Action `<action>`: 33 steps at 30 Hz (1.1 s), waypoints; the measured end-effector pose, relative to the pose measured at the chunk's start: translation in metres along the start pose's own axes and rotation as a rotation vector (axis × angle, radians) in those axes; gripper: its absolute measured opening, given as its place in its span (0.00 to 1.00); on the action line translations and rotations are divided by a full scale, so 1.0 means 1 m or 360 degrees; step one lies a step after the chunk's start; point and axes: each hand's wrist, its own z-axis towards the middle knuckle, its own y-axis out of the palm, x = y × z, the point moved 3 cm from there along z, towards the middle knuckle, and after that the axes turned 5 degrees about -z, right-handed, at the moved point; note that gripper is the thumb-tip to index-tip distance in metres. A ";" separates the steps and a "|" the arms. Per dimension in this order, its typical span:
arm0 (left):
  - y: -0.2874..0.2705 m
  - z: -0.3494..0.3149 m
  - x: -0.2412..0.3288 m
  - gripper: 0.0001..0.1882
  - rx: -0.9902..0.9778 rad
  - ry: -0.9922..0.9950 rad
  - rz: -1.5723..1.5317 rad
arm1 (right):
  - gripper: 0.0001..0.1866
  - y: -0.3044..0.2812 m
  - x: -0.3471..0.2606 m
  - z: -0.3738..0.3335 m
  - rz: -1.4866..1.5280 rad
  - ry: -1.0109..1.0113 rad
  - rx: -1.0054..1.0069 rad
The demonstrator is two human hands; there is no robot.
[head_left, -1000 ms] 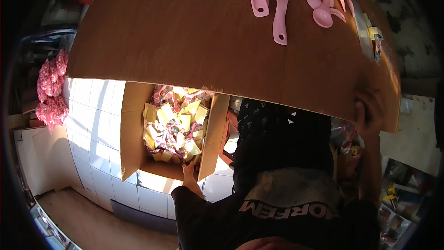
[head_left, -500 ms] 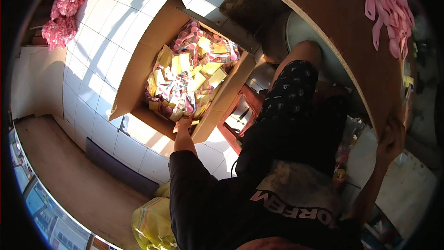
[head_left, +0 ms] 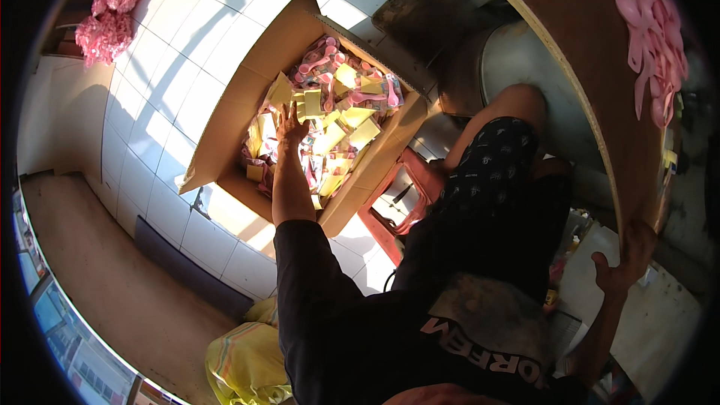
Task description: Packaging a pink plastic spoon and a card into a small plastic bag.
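My left hand (head_left: 291, 127) reaches into an open cardboard box (head_left: 244, 67) on the floor, fingers spread over the contents. Under it lie many small packets (head_left: 330, 135), with yellow cards and pink plastic spoons showing in them. No packet is visibly gripped; what lies right beneath the palm is hidden. My right hand (head_left: 628, 261) rests at the edge of the brown tabletop (head_left: 577, 37), thumb apart from the fingers, holding nothing I can see. A pile of loose pink spoons (head_left: 651, 37) lies farther along that tabletop.
A red plastic stool (head_left: 401, 206) stands between the box and my legs. Pink plastic bundles (head_left: 112, 11) sit at the far left on the tiled floor (head_left: 161, 116). A long brown bench (head_left: 112, 270) and a yellow sack (head_left: 244, 352) are to the left.
My left hand has moved from the box's near edge farther in, over the packets, and its fingers have spread. My right hand's thumb has swung away from the table edge. The view has shifted slightly.
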 end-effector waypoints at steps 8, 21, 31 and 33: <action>0.082 -0.091 -0.077 0.40 -0.0598 -0.0702 0.0244 | 0.26 0.009 0.009 0.003 0.0184 0.0029 0.0147; 0.142 -0.071 0.130 0.52 -0.0498 -0.0403 -0.0571 | 0.24 0.006 -0.003 0.001 0.0228 0.0165 0.0153; 0.161 -0.112 0.045 0.42 -0.0415 0.0123 -0.0102 | 0.20 -0.002 0.004 0.007 0.0196 0.0151 0.0151; 0.153 -0.110 -0.030 0.43 -0.0172 0.0088 -0.0598 | 0.19 0.005 0.006 0.014 0.0336 0.0132 0.0186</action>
